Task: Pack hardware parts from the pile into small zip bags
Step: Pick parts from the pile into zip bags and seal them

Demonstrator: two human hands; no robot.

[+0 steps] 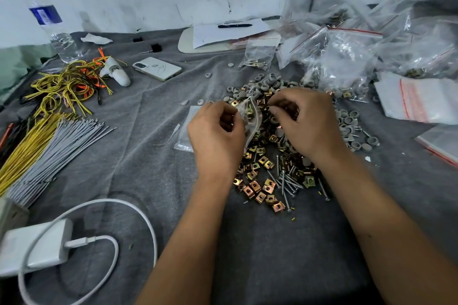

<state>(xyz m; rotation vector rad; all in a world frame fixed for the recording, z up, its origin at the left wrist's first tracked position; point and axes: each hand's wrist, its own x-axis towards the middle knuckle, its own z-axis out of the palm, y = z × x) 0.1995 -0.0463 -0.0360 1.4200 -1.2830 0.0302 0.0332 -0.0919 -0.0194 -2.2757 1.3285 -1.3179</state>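
A pile of hardware parts (pixel 270 176) lies on the grey cloth: brass-coloured clip nuts, long screws and grey round caps. My left hand (pixel 215 136) grips a small clear zip bag (pixel 251 116) over the pile, its mouth held open towards the right. A few clip nuts show inside the bag. My right hand (pixel 307 121) is at the bag's mouth with its fingertips pinched on small parts; what exactly they hold is hidden by the fingers. Several empty flat zip bags (pixel 184 131) lie under my left hand.
Filled zip bags (pixel 347 57) are heaped at the back right, with flat red-striped bags (pixel 418 101) beside them. Cable ties and wires (pixel 49 136) lie at the left, a phone (pixel 157 68), a water bottle (pixel 53 22), and a charger with cable (pixel 37 247) at the front left.
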